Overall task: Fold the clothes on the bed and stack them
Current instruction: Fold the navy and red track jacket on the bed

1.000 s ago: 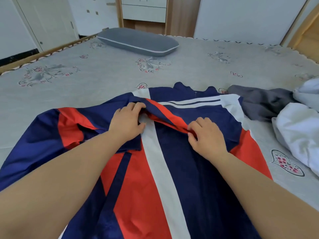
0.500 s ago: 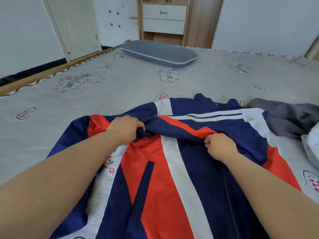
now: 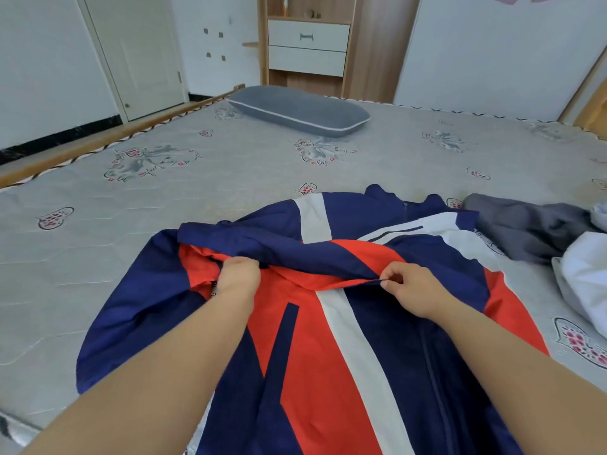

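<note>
The step in hand looks like the first fold of the jacket [image 3: 328, 339], a navy, red and white one spread near the bed's [image 3: 230, 178] near edge, its collar pointing toward the far edge where the pillow [image 3: 299, 110] lies. The left hand [image 3: 238, 277] is clenched on a bunch of red and navy cloth at the jacket's left part, and the right hand [image 3: 410, 287] pinches a thin fold of cloth between thumb and fingers nearer the middle; between the two hands a band of fabric, probably a sleeve, is raised and laid across the chest. The next move, as I judge it, calls for drawing that band flat over the body and smoothing it, with both hands keeping it taut so the slippery cloth does not bunch or slide back. A gray garment [image 3: 525, 228] and a white garment [image 3: 588, 277] lie unfolded by the bed's right edge, just beside the jacket's shoulder, so most of the task seems left, and no stack shows. The jacket's hem runs out of the bottom of the view under the forearms, the left fingers are tucked into the cloth and cannot be seen, and the white garment is cut off at the right border.
</note>
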